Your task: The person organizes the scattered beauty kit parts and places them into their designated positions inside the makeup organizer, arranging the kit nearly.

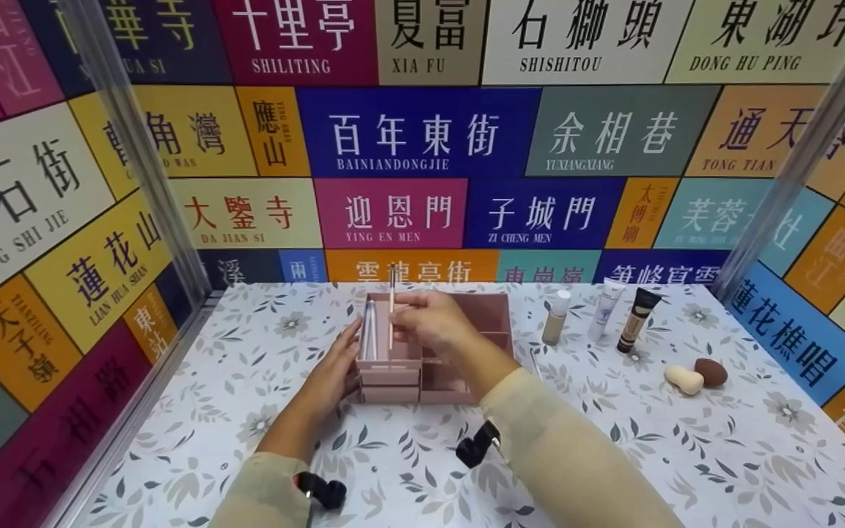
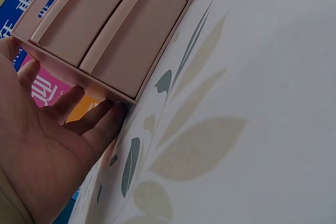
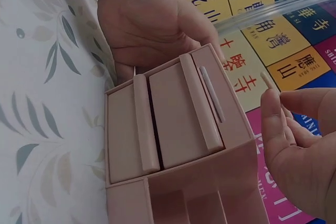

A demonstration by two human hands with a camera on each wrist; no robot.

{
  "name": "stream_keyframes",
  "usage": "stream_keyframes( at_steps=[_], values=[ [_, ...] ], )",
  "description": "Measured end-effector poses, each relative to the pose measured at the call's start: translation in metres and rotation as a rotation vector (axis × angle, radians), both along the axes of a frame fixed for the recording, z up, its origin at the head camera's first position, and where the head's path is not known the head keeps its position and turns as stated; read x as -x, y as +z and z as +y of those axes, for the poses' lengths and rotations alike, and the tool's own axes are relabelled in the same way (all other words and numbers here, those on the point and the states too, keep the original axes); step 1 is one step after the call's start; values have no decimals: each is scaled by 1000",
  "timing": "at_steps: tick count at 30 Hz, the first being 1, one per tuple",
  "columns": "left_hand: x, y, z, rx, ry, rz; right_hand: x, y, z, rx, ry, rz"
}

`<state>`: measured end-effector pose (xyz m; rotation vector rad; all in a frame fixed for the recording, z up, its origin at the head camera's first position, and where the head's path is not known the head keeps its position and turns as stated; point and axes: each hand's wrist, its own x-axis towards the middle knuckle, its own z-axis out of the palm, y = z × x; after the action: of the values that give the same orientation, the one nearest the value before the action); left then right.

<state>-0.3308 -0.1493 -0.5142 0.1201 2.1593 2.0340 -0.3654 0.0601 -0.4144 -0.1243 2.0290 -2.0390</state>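
A white-capped beige bottle [image 1: 554,320], white-and-lilac tube [image 1: 605,312] and black-and-tan tube [image 1: 637,321] stand beyond a cream peanut-shaped sponge [image 1: 684,379] and brown rounded sponge [image 1: 713,372].

Head view bright, evenly lit, wide-angle stretch along sign-printed side walls [image 1: 19,183], wrist views dim, greyish, left hand [image 2: 52,140] shaded, pink organizer [image 3: 128,203] dark inside open compartments

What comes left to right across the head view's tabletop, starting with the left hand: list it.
Left hand, pink organizer, white-capped bottle, pale tube, black-and-beige tube, cream sponge, brown sponge.
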Motion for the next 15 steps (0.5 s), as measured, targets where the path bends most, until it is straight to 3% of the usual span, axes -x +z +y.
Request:
stream_keyframes(
  at_steps=[7,15],
  values=[
    [-1,2,2,7,16,-37,5,-5,-1,-66,-12,-10],
    [0,1,1,4,9,-23,5,-7,-5,-108,-40,12]
  ],
)
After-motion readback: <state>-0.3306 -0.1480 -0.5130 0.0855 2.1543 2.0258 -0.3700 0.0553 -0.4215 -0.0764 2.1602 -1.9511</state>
